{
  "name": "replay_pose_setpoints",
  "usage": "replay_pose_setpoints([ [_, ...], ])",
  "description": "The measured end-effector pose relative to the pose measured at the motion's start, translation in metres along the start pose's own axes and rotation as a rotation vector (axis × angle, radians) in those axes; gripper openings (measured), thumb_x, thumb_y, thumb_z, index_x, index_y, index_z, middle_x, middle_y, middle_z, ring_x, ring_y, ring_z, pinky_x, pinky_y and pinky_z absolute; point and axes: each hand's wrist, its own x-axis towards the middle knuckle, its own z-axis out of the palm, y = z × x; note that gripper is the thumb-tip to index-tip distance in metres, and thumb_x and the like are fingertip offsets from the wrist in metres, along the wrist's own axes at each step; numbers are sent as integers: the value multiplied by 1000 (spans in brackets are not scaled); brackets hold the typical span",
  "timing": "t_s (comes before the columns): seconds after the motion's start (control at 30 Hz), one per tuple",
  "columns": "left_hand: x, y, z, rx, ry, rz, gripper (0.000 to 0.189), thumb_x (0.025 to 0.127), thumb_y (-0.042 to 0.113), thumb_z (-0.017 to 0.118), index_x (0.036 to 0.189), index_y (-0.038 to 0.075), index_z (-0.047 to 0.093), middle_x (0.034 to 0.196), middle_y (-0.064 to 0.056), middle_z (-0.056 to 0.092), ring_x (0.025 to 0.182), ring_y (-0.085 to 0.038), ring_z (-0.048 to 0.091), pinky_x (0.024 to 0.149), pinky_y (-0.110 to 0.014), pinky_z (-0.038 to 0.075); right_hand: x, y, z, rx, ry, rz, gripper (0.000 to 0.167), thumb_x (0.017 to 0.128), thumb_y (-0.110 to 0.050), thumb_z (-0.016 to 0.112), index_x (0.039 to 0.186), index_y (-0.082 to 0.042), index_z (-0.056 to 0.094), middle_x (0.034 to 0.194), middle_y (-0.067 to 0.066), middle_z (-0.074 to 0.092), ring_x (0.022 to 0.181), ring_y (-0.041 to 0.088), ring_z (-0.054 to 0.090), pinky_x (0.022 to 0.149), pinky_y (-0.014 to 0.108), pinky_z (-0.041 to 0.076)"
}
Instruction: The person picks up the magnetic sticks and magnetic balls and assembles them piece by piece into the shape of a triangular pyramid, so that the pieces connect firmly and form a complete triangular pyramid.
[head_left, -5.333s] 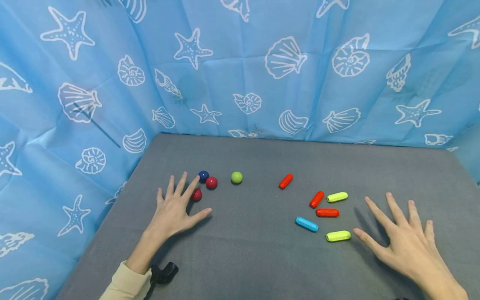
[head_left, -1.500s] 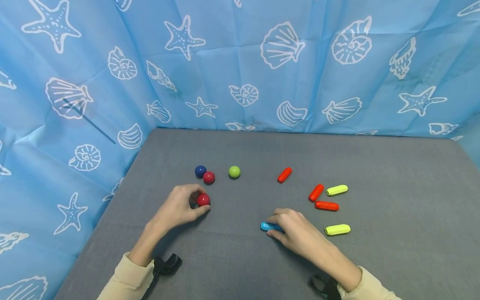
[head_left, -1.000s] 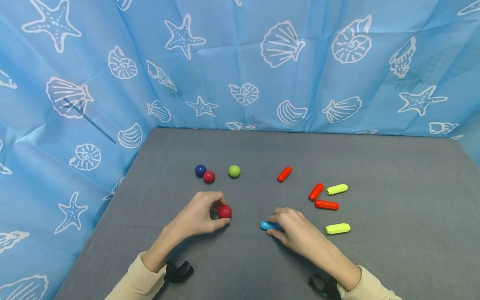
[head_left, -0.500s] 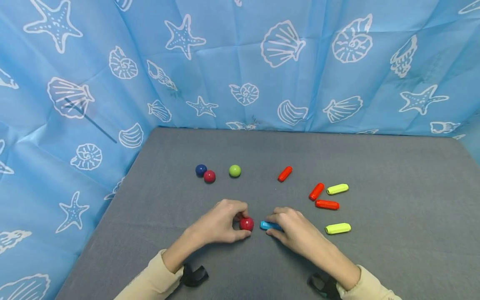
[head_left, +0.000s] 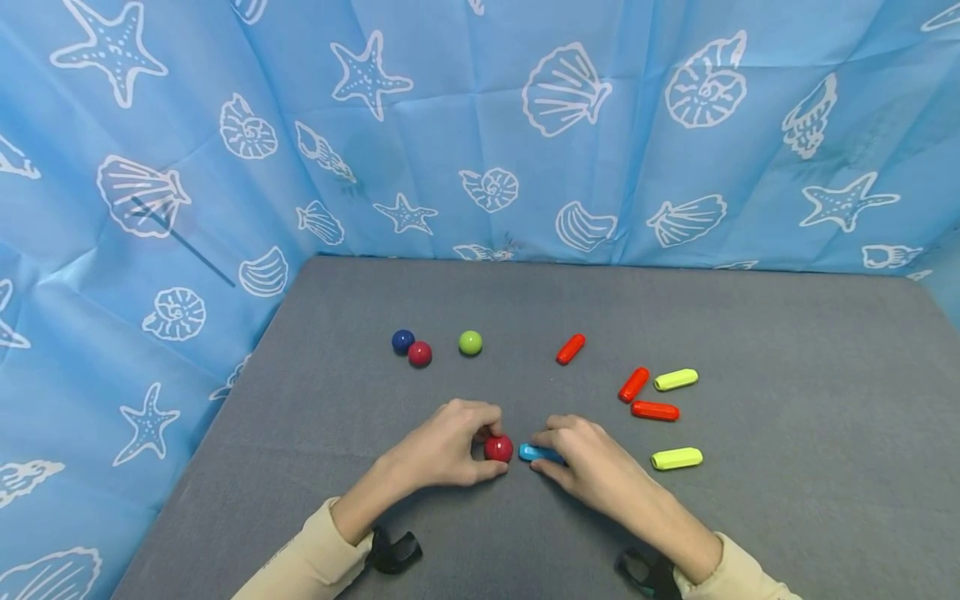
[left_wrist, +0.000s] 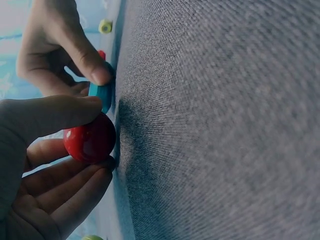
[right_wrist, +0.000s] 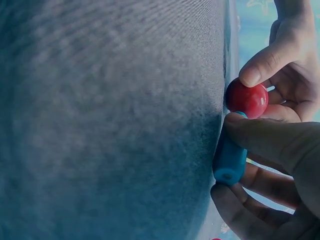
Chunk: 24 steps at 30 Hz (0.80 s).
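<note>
My left hand [head_left: 448, 444] pinches a shiny red ball [head_left: 498, 448] between thumb and fingers, low over the table near its middle. Just to the right, my right hand [head_left: 596, 462] holds a blue faceted stick [head_left: 536, 452] by its sides, its left end pointing at the ball. A narrow gap separates ball and stick in the head view. From the right wrist, the near end of the blue stick [right_wrist: 230, 162] shows a small dark hole, and the red ball [right_wrist: 247, 98] lies beyond its far end.
Further back on the grey table [head_left: 525, 533] sit a dark blue ball [head_left: 402, 341], another red ball [head_left: 420, 354] and a green ball [head_left: 470, 342]. To the right lie three red sticks [head_left: 656, 411] and two yellow ones [head_left: 677, 458]. A blue shell-print curtain [head_left: 450, 83] stands behind.
From open, spread hands, the left took the red ball and brought it rightward and nearer; the right moved the blue stick left. Over the last half second the ball edged slightly right.
</note>
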Motion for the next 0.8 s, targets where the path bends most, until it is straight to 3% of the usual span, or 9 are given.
replay_pose_setpoints([
  [0.4,0,1,2,5,-2,9,25,81,18,86,88,12,63,85,4,67,75,-5,61,66,-11,47,2,-4,0,30,-16,-10,20,83,-12,84,102,-7,79,83,-5,66,73,3,55,64,21,51],
  [0.67,-1,4,2,62,-16,14,33,84,26,85,111,11,74,102,1,73,88,-2,65,76,-16,55,2,-4,3,16,10,-26,19,83,-12,84,101,-8,79,85,-4,67,76,6,59,66,23,53],
  [0.8,0,6,2,111,-28,10,30,85,29,84,108,12,78,103,1,74,89,-1,65,75,-13,52,3,-4,4,17,5,-37,19,83,-13,84,101,-9,79,84,-5,66,76,6,59,66,23,52],
])
